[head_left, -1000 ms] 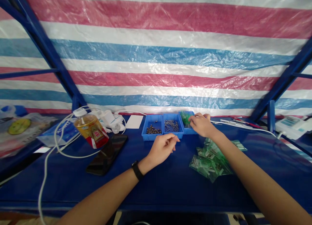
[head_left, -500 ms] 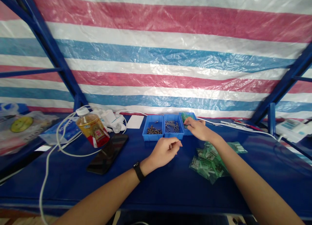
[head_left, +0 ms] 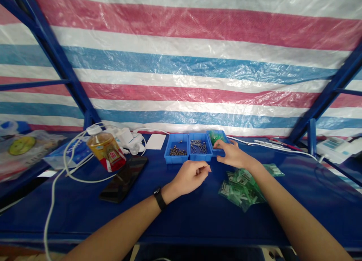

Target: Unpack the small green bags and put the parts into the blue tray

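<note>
Three blue plastic parts bins stand side by side at the back of the table. The left bin (head_left: 175, 160) holds dark screws, and the middle bin (head_left: 200, 158) holds loose steel nails or pins. The right bin (head_left: 223, 132) holds green pieces. My right hand (head_left: 233, 155) is at that right bin, its fingertips reaching over the front rim towards the green pieces. My left hand (head_left: 189, 177) hovers just in front of the left and middle bins with its fingertips pinched together. Anything between them is too small to see.
Green packets of parts (head_left: 241, 189) lie on the blue table (head_left: 183, 223) below my right arm. To the left are a black phone (head_left: 123, 179), a yellow bottle (head_left: 106, 151), white cables (head_left: 65, 170) and white paper (head_left: 155, 141). A striped tarp (head_left: 181, 72) backs the table.
My right hand has moved slightly lower and left along the right bin's front rim. My left hand stays nearly still, and the packets have shifted slightly left in view.
</note>
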`<state>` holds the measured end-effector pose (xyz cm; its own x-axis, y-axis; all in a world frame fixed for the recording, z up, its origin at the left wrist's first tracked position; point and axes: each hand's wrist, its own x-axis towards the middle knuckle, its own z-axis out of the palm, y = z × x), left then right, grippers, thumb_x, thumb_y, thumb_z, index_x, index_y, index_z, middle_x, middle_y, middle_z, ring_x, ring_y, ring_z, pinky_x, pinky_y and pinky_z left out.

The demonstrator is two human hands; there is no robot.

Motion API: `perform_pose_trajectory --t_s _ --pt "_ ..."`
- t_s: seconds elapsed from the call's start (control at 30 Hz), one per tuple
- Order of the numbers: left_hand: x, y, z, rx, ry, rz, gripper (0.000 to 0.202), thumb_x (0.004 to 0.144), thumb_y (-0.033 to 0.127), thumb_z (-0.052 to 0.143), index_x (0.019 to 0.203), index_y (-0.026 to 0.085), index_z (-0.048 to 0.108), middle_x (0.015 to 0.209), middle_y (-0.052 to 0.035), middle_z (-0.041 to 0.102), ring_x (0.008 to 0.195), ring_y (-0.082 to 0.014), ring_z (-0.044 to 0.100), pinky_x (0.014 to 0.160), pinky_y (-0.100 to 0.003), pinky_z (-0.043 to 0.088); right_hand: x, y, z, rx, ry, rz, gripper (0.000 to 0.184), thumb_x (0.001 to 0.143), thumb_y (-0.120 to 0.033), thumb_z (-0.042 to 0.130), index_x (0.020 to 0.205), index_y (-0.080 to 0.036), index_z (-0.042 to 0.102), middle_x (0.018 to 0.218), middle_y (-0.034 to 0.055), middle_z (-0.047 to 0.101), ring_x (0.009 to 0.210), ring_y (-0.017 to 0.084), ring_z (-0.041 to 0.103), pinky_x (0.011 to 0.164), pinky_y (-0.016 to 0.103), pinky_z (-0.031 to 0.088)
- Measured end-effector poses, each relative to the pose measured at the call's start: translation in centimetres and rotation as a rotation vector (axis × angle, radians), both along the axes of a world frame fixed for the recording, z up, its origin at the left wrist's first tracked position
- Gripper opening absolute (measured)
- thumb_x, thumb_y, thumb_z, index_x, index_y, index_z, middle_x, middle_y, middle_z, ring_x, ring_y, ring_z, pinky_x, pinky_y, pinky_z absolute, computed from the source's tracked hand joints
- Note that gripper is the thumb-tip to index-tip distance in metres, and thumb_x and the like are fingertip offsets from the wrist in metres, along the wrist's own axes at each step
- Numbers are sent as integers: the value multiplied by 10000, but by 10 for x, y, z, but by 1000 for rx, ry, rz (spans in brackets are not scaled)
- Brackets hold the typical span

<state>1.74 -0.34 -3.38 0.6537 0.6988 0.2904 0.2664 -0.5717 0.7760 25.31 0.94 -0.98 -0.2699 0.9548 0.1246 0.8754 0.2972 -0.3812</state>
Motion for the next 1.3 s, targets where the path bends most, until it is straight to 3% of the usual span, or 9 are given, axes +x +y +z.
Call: perform_pose_trajectory --t_s 0.13,0.23,0.33,0.43,0.57,0.73,1.03,1.17,1.3 --pt "0 -1 -1 18 0 -3 234 900 149 498 868 148 729 666 -4 680 558 -107 604 531 -185 366 31 0 14 162 172 -2 421 853 -386 605 1241 -236 535 1298 119 664 1229 323 610 1103 526 374" --pt "1 -3 -1 30 -1 -15 221 885 143 509 859 151 728 669 -3 679 576 -109 611 539 -183 371 72 -5 26 248 230 -154 368 877 -449 570 1153 -206 594 1144 122 716 1057 291 679 947 409 499" --pt "2 -4 0 47 -2 -38 211 872 140 520 847 150 729 674 -6 681 593 -111 618 555 -182 384 104 -11 27 -127 39 -284 487 757 -582 689 1045 -189 673 954 94 752 873 291 707 782 365 525" --pt "1 -3 1 63 5 -41 214 876 145 519 846 151 731 689 -11 693 606 -111 625 571 -182 395 114 -9 18 -403 -103 -255 543 619 -612 789 941 -179 733 911 85 758 871 300 696 729 335 500" --pt "0 -1 1 70 19 -39 216 888 167 517 868 152 731 695 -15 695 602 -115 618 564 -187 392 107 -1 6 -513 -60 -70 458 666 -614 739 778 -170 755 792 51 737 762 239 657 656 300 443" --pt "-1 0 -1 70 30 -37 225 892 174 510 878 159 734 703 -19 694 589 -118 600 557 -197 384 101 -1 5 -464 146 -68 337 666 -510 751 735 -180 754 746 43 731 726 225 638 654 301 448" --pt "-1 -4 5 33 -14 -7 375 995 365 478 829 143 730 660 -30 667 575 -123 590 553 -215 391 100 -26 42 -224 592 -80 371 709 -495 829 753 -180 638 702 4 625 662 156 553 643 277 414" --pt "2 -6 10 -176 -152 -13 384 962 472 548 938 129 720 727 -40 668 589 -123 606 564 -219 439 66 -30 46 -152 864 -38 405 703 -469 855 737 -192 561 625 -44 520 566 108 458 549 246 366" --pt "7 -6 10 -491 -364 -101 471 901 572 618 1104 148 638 913 -59 688 612 -119 650 539 -213 461 4 -25 30 -149 1027 63 406 690 -437 875 747 -191 557 650 -47 554 584 107 516 570 242 428"
